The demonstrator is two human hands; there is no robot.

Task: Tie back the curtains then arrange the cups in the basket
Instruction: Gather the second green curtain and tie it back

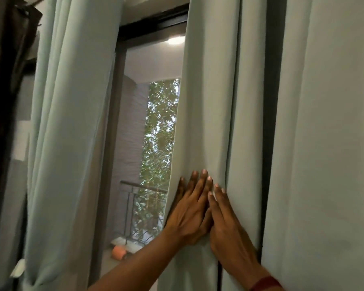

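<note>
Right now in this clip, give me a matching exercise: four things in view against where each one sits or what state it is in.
Things:
1. left hand
2. right hand
3. left curtain
4. orange object

Places or states:
A. gathered low down at the frame's left
B. on the balcony floor outside
C. flat on the middle curtain, by its window-side edge
D. flat on the same curtain, red band at the wrist

Pairs: 1-C, 2-D, 3-A, 4-B
</note>
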